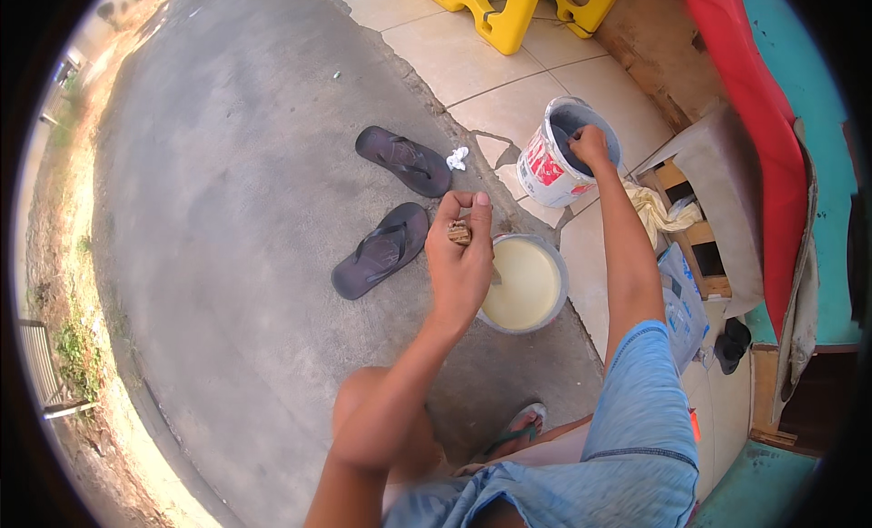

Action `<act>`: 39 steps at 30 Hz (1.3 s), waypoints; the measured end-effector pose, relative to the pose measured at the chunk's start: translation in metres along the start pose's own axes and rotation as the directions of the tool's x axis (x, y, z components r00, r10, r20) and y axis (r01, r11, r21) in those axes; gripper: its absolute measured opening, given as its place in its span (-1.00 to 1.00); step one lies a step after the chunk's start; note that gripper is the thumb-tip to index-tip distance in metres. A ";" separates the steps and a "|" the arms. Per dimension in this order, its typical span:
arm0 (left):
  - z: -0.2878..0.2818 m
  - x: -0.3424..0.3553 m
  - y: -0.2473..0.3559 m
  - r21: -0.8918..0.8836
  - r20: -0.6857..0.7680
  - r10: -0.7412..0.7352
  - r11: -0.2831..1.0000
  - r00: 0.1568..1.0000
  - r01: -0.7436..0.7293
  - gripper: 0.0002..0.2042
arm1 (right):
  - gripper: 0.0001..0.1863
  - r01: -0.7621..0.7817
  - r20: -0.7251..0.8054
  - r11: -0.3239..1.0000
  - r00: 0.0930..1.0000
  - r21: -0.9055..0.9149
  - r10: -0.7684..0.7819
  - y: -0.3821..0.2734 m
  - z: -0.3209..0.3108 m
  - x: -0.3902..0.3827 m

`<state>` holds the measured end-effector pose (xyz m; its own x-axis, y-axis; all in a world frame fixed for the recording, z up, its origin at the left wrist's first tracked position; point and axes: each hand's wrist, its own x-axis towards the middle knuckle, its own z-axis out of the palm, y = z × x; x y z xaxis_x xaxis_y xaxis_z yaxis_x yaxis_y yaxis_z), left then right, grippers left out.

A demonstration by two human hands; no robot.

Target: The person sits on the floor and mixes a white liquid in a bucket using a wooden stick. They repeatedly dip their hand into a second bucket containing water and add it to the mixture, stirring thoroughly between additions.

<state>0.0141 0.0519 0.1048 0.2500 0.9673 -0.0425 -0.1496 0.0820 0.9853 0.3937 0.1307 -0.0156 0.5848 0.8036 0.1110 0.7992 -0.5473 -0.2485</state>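
My left hand (459, 264) is closed around a wooden stick (460, 232), whose rough end sticks up between thumb and fingers. The stick's lower part is mostly hidden behind the hand, beside a round bucket (564, 272) of smooth cream-coloured liquid (525, 287). Farther off to the right, my right hand (590, 146) reaches over the mouth of a white bucket (545, 169) with red print and a grey-stained inside. Its fingers are curled together within the opening, and what they hold, if anything, cannot be made out.
Dark flip-flops (386, 246) lie on the concrete to the left, with a crumpled white scrap (457, 158) near them. Yellow plastic legs (509, 24) stand on the far tiles. At the right are a pale cloth (656, 210), a plastic bag (681, 301) and a red panel (767, 128).
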 end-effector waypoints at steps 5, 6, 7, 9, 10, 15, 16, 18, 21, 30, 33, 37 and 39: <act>-0.004 0.004 -0.002 -0.030 -0.011 -0.065 0.997 0.998 0.065 -0.69 | -0.77 -0.100 0.142 0.963 0.988 0.251 0.065 0.031 0.007 0.004; -0.003 0.007 -0.002 -0.044 -0.012 -0.076 0.996 0.997 0.076 -0.69 | -0.76 -0.136 0.182 0.943 0.980 0.304 0.082 0.034 0.009 0.005; -0.002 0.009 -0.003 -0.056 -0.013 -0.084 0.995 0.996 0.083 -0.69 | -0.77 -0.099 0.122 0.956 0.990 0.277 0.067 0.035 0.008 0.006; 0.002 0.010 -0.005 -0.088 -0.014 -0.104 0.991 0.994 0.103 -0.69 | -0.78 -0.028 0.002 0.976 1.000 0.217 0.029 0.041 0.004 0.007; -0.002 0.011 -0.006 -0.080 -0.029 -0.108 0.991 0.994 0.106 -0.69 | -0.81 0.001 -0.062 0.981 0.998 0.192 0.012 0.020 -0.001 -0.005; -0.002 0.012 -0.005 -0.144 -0.027 -0.118 0.983 0.993 0.112 -0.71 | -0.87 0.167 -0.115 0.986 0.980 0.017 -0.165 0.014 -0.009 -0.012; -0.002 0.013 -0.005 -0.144 -0.020 -0.121 0.983 0.992 0.117 -0.71 | -0.88 0.213 -0.106 0.977 0.971 -0.009 -0.213 0.016 -0.007 -0.012; 0.000 0.013 -0.005 -0.143 -0.010 -0.128 0.982 0.992 0.125 -0.71 | -0.87 0.245 -0.056 0.969 0.968 -0.020 -0.246 0.017 -0.002 -0.011; -0.001 0.013 -0.005 -0.137 -0.008 -0.132 0.982 0.991 0.130 -0.71 | -0.82 0.187 0.051 0.982 0.981 0.026 -0.188 0.012 0.006 -0.008; 0.002 0.012 -0.001 -0.175 0.004 -0.134 0.976 0.991 0.132 -0.74 | -0.85 -0.248 0.353 0.901 0.928 0.355 0.117 0.055 0.019 0.014; -0.002 0.011 -0.001 -0.175 -0.001 -0.125 0.977 0.992 0.123 -0.75 | -0.87 -0.270 0.399 0.863 0.913 0.428 0.087 0.032 -0.001 -0.001; -0.001 0.009 0.001 -0.194 0.007 -0.112 0.975 0.994 0.111 -0.77 | -0.87 -0.273 0.367 0.844 0.925 0.462 0.098 0.029 -0.028 -0.010; 0.000 0.009 0.003 -0.213 -0.005 -0.119 0.970 0.993 0.116 -0.77 | -0.86 -0.269 0.349 0.821 0.933 0.503 0.091 0.032 -0.038 -0.011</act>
<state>0.0161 0.0606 0.1074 0.2609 0.9519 -0.1608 -0.3204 0.2425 0.9157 0.4177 0.0953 0.0113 0.5699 0.7811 -0.2552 0.4293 -0.5478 -0.7180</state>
